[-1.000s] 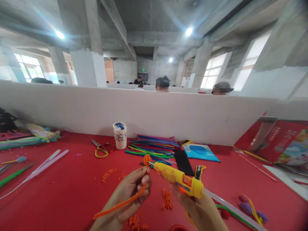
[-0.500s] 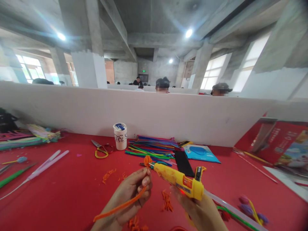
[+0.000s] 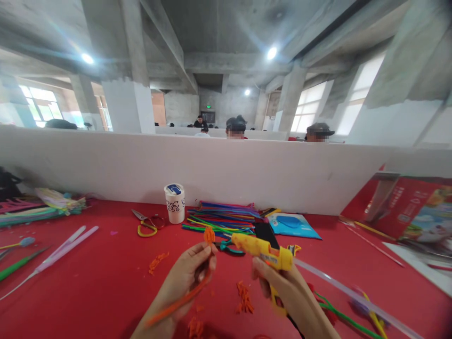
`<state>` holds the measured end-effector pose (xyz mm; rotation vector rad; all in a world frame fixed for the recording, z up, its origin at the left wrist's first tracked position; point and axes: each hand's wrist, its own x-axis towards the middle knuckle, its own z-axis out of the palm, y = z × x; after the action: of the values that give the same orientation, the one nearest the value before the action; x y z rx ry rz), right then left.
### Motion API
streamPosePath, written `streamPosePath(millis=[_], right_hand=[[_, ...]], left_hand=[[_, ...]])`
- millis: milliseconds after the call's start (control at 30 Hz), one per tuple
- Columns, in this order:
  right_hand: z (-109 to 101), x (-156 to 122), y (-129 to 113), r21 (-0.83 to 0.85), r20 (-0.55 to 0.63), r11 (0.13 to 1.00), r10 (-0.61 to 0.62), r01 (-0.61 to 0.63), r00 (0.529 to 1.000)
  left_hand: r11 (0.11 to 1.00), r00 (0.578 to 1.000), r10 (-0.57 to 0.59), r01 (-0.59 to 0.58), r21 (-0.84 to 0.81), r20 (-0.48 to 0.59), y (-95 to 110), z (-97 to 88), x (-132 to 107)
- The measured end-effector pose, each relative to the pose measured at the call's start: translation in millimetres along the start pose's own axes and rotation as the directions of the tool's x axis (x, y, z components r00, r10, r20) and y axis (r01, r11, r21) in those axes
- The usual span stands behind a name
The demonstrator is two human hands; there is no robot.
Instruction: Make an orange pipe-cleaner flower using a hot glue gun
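Your left hand [image 3: 192,266] has its thumb and fingertip pinched together on a fuzzy orange stem [image 3: 176,303]; its bunched orange top [image 3: 209,235] pokes up just past them, and its tail hangs toward the near left. Your right hand [image 3: 282,282] has its fingers wrapped around a yellow glue gun [image 3: 263,247], its tip pointing left at the top but not touching it. A long clear glue stick [image 3: 346,289] comes out the back. Pliers [image 3: 233,249] lie on the far side of that gap. Small orange bits [image 3: 244,297] lie between your hands. Farther off are colored stems [image 3: 222,214], a cup [image 3: 175,205] and scissors [image 3: 147,230]. The table [image 3: 106,278] is red, with a white wall [image 3: 123,165] behind it. People sit beyond, in a big gray room with bright lights.
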<state>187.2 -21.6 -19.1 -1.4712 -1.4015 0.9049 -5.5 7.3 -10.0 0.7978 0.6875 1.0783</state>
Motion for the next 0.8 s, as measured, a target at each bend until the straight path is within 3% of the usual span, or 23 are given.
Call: streamPosePath(millis=[100,200,267,367,567,667,800], right_hand=[[-1.8,26.0,30.1,-0.145,0.07,0.983,0.123,-0.112,0.99],[0.2,45.8,59.1,-0.25,0.079,0.954,0.191,-0.166,0.978],[1.3,53.3,75.4,-0.343,0.069,0.924,0.202,-0.167,0.977],[-0.2,56.9,89.7,-0.508,0.034,0.848,0.191,-0.148,0.981],[-3.6,47.3,73.9,-0.739,-0.006,0.67,0.084,-0.062,0.996],[4.3,41.3,58.7,-0.75,0.176,0.648,0.006,0.13,0.984],[18.1,30.8,46.6,-0.696,0.453,0.621,-0.009,0.361,0.891]], left_hand=[[0.886,0.966,0.25,-0.201,0.418,-0.067,-1.6,-4.3,7.8],[0.792,0.943,0.332,-0.268,0.548,-0.017,-2.9,-5.9,10.7],[0.789,0.941,0.338,-0.288,0.542,0.007,-4.0,-5.9,10.2],[0.853,0.962,0.271,-0.247,0.46,0.014,-6.0,-4.8,8.0],[0.993,1.0,0.028,-0.026,0.117,-0.011,-5.9,1.3,2.4],[0.996,0.996,-0.069,0.072,0.058,-0.048,-4.1,3.2,1.3],[0.993,0.995,-0.082,0.087,0.079,-0.058,-3.1,3.1,0.2]])
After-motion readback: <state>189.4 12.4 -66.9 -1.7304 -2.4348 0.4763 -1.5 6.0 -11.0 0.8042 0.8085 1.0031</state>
